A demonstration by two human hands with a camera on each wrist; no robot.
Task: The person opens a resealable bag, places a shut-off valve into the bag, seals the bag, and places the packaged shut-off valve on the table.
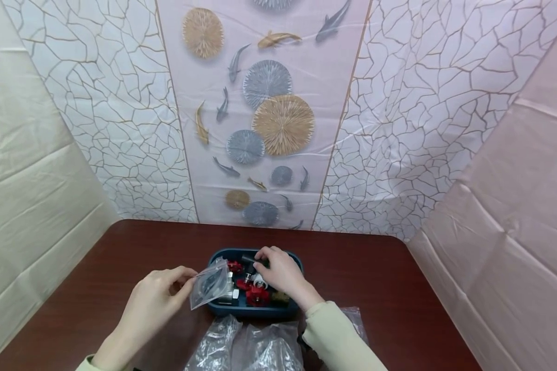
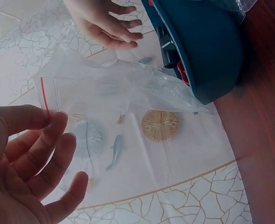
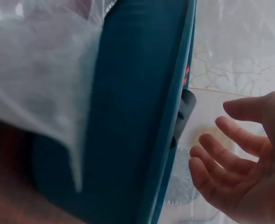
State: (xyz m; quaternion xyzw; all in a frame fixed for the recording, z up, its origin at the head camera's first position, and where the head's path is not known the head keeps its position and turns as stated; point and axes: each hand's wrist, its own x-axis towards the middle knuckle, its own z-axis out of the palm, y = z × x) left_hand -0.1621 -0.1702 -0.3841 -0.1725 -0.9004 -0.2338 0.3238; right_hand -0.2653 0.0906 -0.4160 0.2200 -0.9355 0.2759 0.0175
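Between thumb and index finger, my left hand pinches the top edge of a clear zip bag. A red line runs along the bag's seal in the left wrist view, and the bag hangs over the left end of a dark blue bin. My right hand hovers over the bin's right side, its fingers loosely bent and apart with nothing between them. Close by its fingertips is a black tube-like piece. Red-handled valve parts and metal fittings lie inside the bin.
Several clear plastic bags lie on the dark red-brown table in front of the bin. Another clear bag is partly under the right sleeve. Patterned cloth hangs behind the table, with plain cloth at both sides.
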